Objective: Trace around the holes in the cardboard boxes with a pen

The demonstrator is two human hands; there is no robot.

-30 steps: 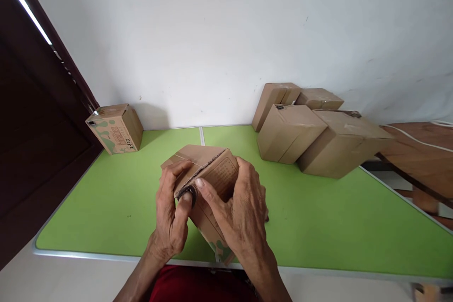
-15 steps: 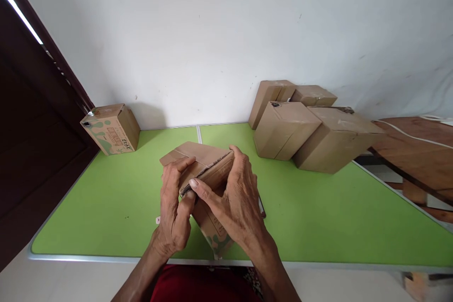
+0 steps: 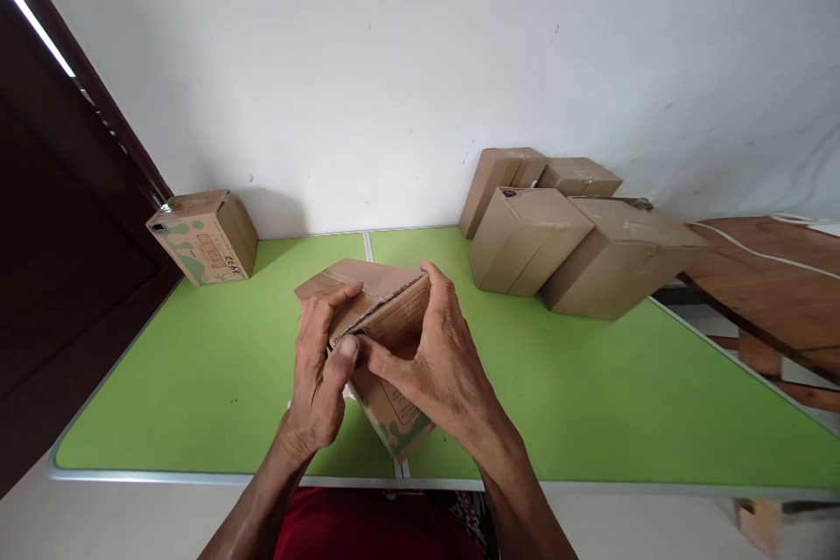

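Note:
A brown cardboard box [image 3: 387, 402] with a green printed pattern is held tilted in front of me, over the middle of the table. My left hand [image 3: 321, 367] grips its left side, fingers on the top face and thumb at the near corner of the edge. On the right, my right hand [image 3: 446, 359] wraps the far corner, its thumb bent in at the same near corner. A ragged torn-looking edge runs between the two hands. Dark material shows by the thumbs, too small to make out. My palms hide parts of the box.
The green table [image 3: 190, 376] has a metal rim. A printed carton [image 3: 210, 241] stands at the back left near a dark door [image 3: 66, 219]. Several plain cartons [image 3: 535, 236] cluster at the back right before the white wall [image 3: 354, 79]. A brown wooden surface [image 3: 774, 271] lies beyond the right edge.
Both thumbs have shifted at the near corner; the left thumb now lies over the edge, the right thumb is tucked in. The box's lower end has risen slightly away from me.

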